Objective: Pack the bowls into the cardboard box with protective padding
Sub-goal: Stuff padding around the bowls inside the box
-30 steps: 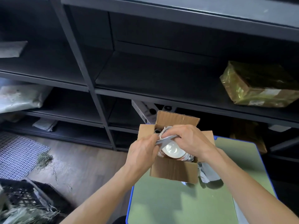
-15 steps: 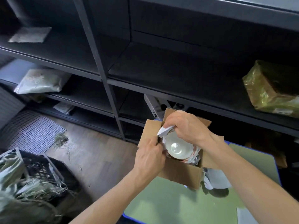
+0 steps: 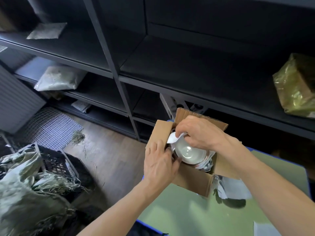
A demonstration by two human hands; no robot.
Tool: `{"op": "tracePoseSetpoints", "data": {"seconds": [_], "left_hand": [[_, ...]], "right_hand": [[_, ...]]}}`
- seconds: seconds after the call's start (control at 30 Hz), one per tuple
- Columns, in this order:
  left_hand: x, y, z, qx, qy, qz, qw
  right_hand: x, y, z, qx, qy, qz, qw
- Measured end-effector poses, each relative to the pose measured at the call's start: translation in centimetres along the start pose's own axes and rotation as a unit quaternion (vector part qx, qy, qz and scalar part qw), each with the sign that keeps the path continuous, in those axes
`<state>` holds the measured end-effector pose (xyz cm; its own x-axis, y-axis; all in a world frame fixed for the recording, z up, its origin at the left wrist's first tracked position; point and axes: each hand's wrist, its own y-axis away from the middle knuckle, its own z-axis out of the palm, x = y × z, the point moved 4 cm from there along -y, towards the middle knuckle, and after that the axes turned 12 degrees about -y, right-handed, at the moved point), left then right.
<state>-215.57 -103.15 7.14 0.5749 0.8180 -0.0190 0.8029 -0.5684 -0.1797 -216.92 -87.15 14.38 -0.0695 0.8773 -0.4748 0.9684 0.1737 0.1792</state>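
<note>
An open cardboard box stands on the far left corner of a green table. Inside it lies a white bowl with a reddish rim, mouth up, with crumpled padding around it. My right hand reaches over the box's far side and pinches a piece of white padding paper at the bowl's far left edge. My left hand lies against the box's left side, its fingers curled over the wall into the gap beside the bowl. Whether they hold anything there is hidden.
Loose white padding paper lies on the table right of the box. Dark metal shelving stands close behind, with a plastic-wrapped parcel at right. A black crate with straw and sacking sits on the wooden floor at left.
My right hand has stayed on the white paper at the bowl's far edge. My left hand has slid further into the box's left side. The view has swung to the left.
</note>
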Motion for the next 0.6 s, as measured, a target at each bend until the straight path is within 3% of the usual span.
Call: {"op": "tracePoseSetpoints", "data": {"seconds": [0.23,0.6], "left_hand": [[0.3,-0.4,0.6,0.006,0.023,-0.028,0.999],[0.5,-0.3,0.7,0.028,-0.005,-0.026,0.999]], "right_hand": [[-0.1,-0.6,-0.1,0.048,0.001,-0.02,0.999],[-0.2,0.5,2.0,-0.081,0.07,-0.022,0.994]]}}
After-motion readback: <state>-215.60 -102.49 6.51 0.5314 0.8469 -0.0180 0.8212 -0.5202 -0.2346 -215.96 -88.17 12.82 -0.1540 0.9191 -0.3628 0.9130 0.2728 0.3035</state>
